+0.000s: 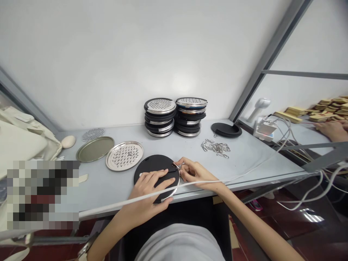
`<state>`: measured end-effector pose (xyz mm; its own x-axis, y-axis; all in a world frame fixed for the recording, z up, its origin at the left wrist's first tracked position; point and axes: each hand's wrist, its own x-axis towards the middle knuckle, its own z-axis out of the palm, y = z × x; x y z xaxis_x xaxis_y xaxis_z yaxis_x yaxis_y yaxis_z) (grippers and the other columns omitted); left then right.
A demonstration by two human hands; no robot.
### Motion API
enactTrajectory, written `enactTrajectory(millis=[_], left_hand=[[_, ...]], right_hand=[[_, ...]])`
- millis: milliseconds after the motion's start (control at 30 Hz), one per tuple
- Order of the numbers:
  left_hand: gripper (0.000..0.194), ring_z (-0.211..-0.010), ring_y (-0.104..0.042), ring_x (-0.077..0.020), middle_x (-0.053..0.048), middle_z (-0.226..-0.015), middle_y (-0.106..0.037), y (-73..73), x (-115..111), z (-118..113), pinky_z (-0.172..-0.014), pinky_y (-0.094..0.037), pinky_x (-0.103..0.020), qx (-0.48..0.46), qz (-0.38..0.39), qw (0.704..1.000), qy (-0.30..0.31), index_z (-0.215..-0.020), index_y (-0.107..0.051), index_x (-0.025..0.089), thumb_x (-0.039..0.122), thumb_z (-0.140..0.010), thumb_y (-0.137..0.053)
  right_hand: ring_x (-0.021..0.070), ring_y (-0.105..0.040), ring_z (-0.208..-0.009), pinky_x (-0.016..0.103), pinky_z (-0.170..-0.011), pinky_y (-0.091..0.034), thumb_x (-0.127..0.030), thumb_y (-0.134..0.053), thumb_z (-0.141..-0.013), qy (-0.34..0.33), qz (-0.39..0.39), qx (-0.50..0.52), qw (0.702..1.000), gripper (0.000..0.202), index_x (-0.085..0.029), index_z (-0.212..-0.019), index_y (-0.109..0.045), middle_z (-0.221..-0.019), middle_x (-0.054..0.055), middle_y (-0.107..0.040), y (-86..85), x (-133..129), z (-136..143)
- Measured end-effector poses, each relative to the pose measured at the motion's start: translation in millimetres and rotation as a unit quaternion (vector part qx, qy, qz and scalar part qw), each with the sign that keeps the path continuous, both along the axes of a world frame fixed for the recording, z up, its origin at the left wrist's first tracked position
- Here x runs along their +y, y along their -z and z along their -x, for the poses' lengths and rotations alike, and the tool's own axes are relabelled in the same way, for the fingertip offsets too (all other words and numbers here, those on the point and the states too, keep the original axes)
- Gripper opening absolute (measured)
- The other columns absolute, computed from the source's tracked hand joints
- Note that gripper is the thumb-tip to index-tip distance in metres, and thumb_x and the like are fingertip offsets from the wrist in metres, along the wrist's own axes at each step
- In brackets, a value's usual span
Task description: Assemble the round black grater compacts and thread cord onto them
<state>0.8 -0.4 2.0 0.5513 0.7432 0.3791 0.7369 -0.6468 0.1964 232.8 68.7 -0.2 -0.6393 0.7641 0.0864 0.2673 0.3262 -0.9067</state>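
A round black grater holder (156, 165) with a shiny metal rim lies face down at the table's front edge. My left hand (148, 188) steadies it, fingers spread over its top and thumb at the near rim. At its right edge, my right hand (191, 172) pinches a small metal clip (176, 165) between thumb and fingers. Right of centre lies a loose pile of similar metal clips (217, 147). Left of the holder are a round metal grater plate (124, 156), a plain olive-toned disc (95, 149) and a perforated disc (93, 134).
Two stacks of round graters (160, 117) (190, 117) stand against the wall. A black ring-shaped holder (226, 129) sits at the back right. A white cable (201, 182) crosses before my hands. Another person's hand (332, 129) shows far right, near yellowish strips (326, 110).
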Motion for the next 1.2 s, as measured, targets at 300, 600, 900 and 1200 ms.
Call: enactTrajectory(millis=[300,600,900,1200], left_hand=[[0.043,-0.122,-0.044,-0.0239,-0.004,-0.136,-0.047,-0.2,0.6,-0.5,-0.096,-0.037,-0.041,0.003,0.001,1.000,0.000,-0.130,-0.049,0.031,0.033,-0.088,-0.054],[0.043,-0.120,-0.046,-0.0246,-0.006,-0.134,-0.049,-0.5,-0.2,-0.9,-0.096,-0.038,-0.042,-0.004,-0.011,1.000,0.001,-0.129,-0.051,0.030,0.031,-0.086,-0.057],[0.043,-0.121,-0.045,-0.0245,-0.006,-0.135,-0.049,0.3,-0.1,-0.6,-0.096,-0.038,-0.041,-0.001,-0.008,1.000,0.003,-0.130,-0.050,0.030,0.032,-0.087,-0.056],[0.043,-0.122,-0.045,-0.0248,-0.006,-0.135,-0.049,0.8,0.1,-0.2,-0.096,-0.038,-0.042,-0.003,-0.007,1.000,0.002,-0.130,-0.050,0.030,0.032,-0.087,-0.055]], right_hand=[[0.0088,-0.037,-0.054,0.021,-0.050,-0.029,-0.042,-0.041,-0.095,0.009,0.011,0.031,0.999,0.026,-0.020,-0.104,-0.051,-0.063,-0.005,-0.046,4.4,1.6,3.4],[0.0090,-0.042,-0.054,0.021,-0.050,-0.030,-0.037,-0.049,-0.092,0.045,-0.001,0.027,0.999,0.016,-0.021,-0.093,-0.050,-0.062,-0.005,-0.050,7.4,3.1,4.8],[0.0098,-0.045,-0.055,0.021,-0.052,-0.035,-0.036,-0.048,-0.092,0.064,-0.011,0.029,0.997,0.015,-0.021,-0.091,-0.049,-0.063,-0.004,-0.053,4.3,2.1,6.1],[0.0102,-0.047,-0.055,0.022,-0.055,-0.038,-0.038,-0.044,-0.094,0.050,0.020,0.085,0.995,0.017,-0.022,-0.094,-0.039,-0.063,-0.005,-0.053,6.6,3.1,6.9]])
